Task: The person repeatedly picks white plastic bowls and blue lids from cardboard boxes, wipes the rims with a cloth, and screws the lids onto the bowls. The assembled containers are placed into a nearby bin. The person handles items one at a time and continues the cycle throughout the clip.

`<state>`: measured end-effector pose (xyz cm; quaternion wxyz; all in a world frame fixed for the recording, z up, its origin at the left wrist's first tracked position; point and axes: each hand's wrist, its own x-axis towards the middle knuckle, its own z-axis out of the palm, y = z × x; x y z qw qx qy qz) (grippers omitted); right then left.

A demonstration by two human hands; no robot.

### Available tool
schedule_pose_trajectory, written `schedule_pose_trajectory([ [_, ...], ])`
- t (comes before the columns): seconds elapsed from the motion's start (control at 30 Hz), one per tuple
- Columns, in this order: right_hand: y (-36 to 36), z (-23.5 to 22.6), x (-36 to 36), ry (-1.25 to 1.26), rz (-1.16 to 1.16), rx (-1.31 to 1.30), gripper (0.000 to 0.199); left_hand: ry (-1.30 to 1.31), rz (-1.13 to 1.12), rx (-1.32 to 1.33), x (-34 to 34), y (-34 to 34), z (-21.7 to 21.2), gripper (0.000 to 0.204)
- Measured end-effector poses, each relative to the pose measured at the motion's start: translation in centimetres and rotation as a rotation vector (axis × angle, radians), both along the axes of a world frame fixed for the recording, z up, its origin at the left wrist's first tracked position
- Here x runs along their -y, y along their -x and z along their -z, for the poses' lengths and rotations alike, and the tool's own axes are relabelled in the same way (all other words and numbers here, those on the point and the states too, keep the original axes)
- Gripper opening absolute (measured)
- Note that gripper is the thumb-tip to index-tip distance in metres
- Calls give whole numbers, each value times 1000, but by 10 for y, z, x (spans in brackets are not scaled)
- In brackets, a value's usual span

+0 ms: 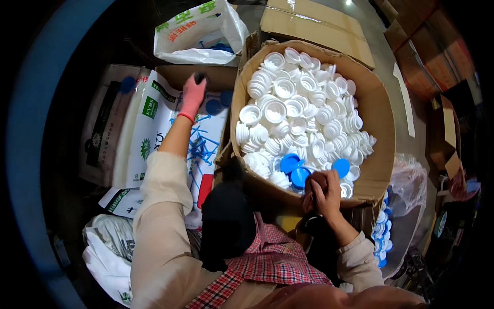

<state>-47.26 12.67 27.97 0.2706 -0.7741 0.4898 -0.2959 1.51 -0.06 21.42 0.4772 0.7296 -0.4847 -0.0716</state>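
Observation:
My left hand (193, 91), in a pink glove with dark fingertips, reaches over the far end of a shallow carton on my left. Its fingers point away and down, and their tips are hard to make out. Close by lie round blue caps (213, 107), and thin blue stick-like pieces (203, 147) are scattered on the carton's printed lining. Bare and curled, my right hand (325, 191) is at the near edge of a large cardboard box (378, 170). Something dark under its fingers is mostly hidden. White plastic caps (298, 108) fill the box; blue caps (299, 177) lie near that hand.
A white plastic bag (172, 49) holding blue pieces stands beyond the shallow carton. Behind the large box is a closed carton (319, 28). To the right, blue and white caps (382, 232) sit beside clear plastic wrap (410, 183). A red object (205, 189) lies near my left arm.

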Motion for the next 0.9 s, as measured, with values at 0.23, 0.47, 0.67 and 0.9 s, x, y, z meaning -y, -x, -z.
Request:
schedule_pose_trajectory([
  [0.23,8,12,2,87,59,-47,34,-965,103,377,52,-14,204,72],
  [0.47,9,20,4,31,102,-91,37,-880,126,569,72,-23,283,79],
  [0.67,6,15,8,23,29,-149,40,-444,177,-520,56,-39,250,57],
  [0.9,-41,-27,23,294,-214,119,43,118,683,-1487,-48,90,-46,55],
])
